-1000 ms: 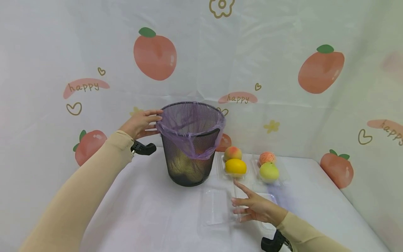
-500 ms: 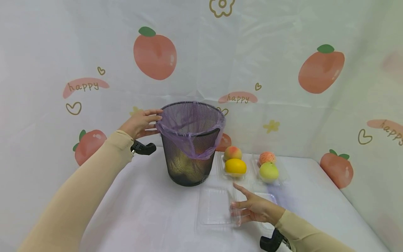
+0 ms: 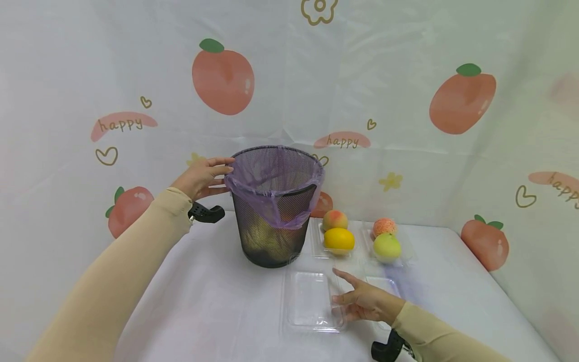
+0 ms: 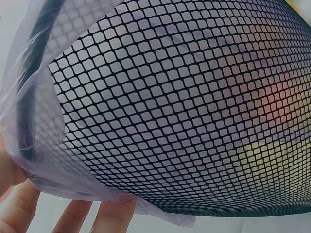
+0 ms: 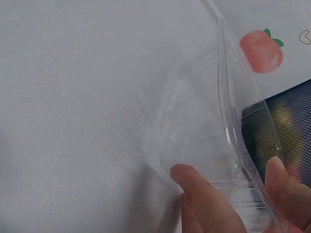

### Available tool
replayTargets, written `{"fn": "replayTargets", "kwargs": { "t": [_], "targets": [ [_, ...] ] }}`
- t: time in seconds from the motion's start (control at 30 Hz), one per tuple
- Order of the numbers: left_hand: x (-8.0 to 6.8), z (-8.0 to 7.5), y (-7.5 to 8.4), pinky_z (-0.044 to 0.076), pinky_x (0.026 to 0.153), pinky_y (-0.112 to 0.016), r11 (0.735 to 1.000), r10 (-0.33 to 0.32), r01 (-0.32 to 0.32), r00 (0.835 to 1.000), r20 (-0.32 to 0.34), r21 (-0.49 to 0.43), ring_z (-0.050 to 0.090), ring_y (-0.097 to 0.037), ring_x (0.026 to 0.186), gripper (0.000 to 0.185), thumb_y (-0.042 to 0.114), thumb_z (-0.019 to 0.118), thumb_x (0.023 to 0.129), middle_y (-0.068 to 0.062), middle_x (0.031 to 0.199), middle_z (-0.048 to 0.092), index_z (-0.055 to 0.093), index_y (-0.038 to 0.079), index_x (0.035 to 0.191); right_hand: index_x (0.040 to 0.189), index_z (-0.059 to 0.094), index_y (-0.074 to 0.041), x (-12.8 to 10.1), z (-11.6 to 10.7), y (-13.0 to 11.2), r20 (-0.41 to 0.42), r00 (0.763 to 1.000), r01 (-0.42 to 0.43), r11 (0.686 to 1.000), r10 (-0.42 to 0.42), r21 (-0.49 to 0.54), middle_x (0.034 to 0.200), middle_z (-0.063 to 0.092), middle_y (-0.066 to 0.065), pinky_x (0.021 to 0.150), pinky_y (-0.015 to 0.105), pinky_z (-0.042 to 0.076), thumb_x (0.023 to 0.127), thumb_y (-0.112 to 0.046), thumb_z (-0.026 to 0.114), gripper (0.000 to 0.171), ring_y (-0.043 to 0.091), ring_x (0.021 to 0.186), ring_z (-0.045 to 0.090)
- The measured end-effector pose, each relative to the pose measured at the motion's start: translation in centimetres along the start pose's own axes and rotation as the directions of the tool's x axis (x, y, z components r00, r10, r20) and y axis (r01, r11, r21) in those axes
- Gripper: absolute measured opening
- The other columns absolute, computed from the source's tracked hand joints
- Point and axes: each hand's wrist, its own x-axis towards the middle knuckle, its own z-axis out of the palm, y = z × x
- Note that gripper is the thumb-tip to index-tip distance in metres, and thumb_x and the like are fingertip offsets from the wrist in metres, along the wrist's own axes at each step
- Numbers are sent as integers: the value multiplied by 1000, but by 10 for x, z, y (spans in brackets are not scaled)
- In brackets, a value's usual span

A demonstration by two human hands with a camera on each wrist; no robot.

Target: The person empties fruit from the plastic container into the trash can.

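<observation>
In the head view, a black wire-mesh wastebasket point(image 3: 267, 241) stands upright, lined with a purple plastic bag point(image 3: 289, 208) folded over its rim. My left hand point(image 3: 201, 177) touches its left side just below the rim with outstretched fingers. The left wrist view has those fingertips point(image 4: 114, 211) against the bag and the mesh point(image 4: 160, 92). My right hand point(image 3: 366, 301) pinches the right edge of a clear plastic clamshell box point(image 3: 309, 299), seen closer in the right wrist view, where the box wall point(image 5: 226, 97) passes between thumb point(image 5: 286, 189) and fingers.
Behind the right hand, one clear tray holds a peach point(image 3: 335, 220) and a yellow fruit point(image 3: 339, 240). Another beside it holds an orange-pink ball-shaped fruit point(image 3: 384, 228) and a green fruit point(image 3: 387, 246). A further clear container point(image 3: 384, 285) lies partly behind the hand.
My right hand has moved slightly left and down with the clear box, whose near edge now sits lower in view. The left hand and wastebasket have stayed put.
</observation>
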Motion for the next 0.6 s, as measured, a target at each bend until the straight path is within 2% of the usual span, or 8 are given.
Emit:
{"fn": "replayTargets", "kwargs": {
  "t": [0.17,0.47,0.6],
  "targets": [
    [-1,0,0,51,98,-31,1000,3,-3,1000,4,3,58,-11,97,55,21,53,101,-2,137,40,33,18,152,156,6,-15,2,2,1,-10,1000,-1,1000,1,-4,93,48,11,70,38,61,93,1,61,86,13,70,58],
    [-1,-1,0,50,100,-32,1000,9,-9,1000,14,1,58,-10,95,56,21,54,100,-1,135,41,33,18,152,156,7,-15,1,4,2,-22,1000,-17,1000,17,4,99,47,15,75,42,61,93,0,62,85,17,78,60],
    [-1,0,0,49,102,-34,1000,8,-8,1000,9,5,57,-12,99,55,21,53,101,-2,137,40,33,18,152,156,5,-13,-1,3,0,-12,1000,-5,1000,5,12,103,47,17,79,46,60,93,1,60,84,20,84,61]
  ]
}}
